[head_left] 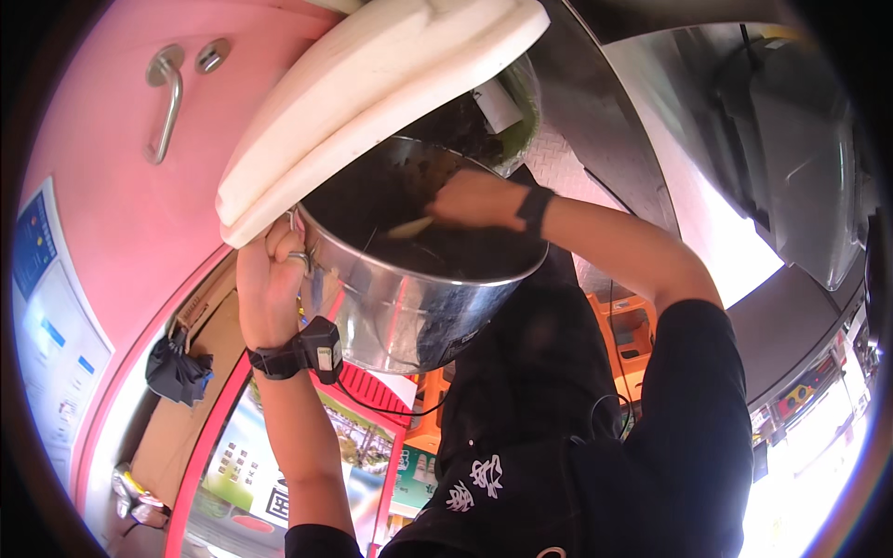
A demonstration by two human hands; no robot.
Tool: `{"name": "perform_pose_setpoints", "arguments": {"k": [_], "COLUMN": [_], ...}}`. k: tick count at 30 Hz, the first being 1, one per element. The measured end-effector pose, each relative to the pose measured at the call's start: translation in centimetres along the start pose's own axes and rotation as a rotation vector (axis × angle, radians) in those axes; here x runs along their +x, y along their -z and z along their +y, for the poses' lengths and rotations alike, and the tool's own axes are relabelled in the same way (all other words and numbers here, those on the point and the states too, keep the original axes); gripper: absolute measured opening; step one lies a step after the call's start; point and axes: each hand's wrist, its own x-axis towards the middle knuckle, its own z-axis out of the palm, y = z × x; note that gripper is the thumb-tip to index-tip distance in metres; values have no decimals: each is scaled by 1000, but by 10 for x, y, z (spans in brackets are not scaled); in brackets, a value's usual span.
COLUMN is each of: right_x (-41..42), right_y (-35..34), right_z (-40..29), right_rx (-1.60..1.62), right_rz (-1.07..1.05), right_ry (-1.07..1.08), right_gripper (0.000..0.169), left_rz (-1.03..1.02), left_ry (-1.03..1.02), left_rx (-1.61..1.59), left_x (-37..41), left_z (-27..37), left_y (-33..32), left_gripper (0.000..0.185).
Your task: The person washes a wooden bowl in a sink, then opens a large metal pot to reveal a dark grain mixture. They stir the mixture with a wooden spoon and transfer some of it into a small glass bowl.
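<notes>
My left hand [275,258] grips the side handle of a large stainless steel pot [411,314], which is tilted. Dark contents fill its inside, where the detail is hard to make out. Inside the rim, my right hand [467,199] is blurred, its fingers closed around a pale, flat-ended utensil [410,227] of a kind that I cannot tell. Above my left hand, a thick whitish slab or lid [377,91] covers part of the view of the pot. Behind the pot stands a lined container [523,132] with dark stuff in it. Straps with a cable are on my wrists.
At the left is a pink door with a metal handle [167,111] and a posted sheet [52,314]. A folded black umbrella [180,370] hangs below. Orange crates [628,335] and a red-framed picture panel [244,453] are lower down. Dark metal equipment [788,160] stands at the right.
</notes>
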Motion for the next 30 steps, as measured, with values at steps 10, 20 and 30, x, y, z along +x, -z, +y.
{"name": "perform_pose_setpoints", "arguments": {"k": [10,20,30], "right_x": [67,36,-20], "right_y": [-65,-38,-10], "right_z": [-32,-7,10], "right_rx": [186,38,-61], "right_rz": [78,174,215], "right_ry": [-141,-221,-470], "right_gripper": [19,16,17], "left_rz": [-105,-75,-114], "left_ry": [36,14,7], "left_rx": [-8,233,181], "left_x": [1,-5,-1], "left_z": [0,-10,-9], "left_y": [-7,-15,-17], "left_gripper": [2,5,5]}}
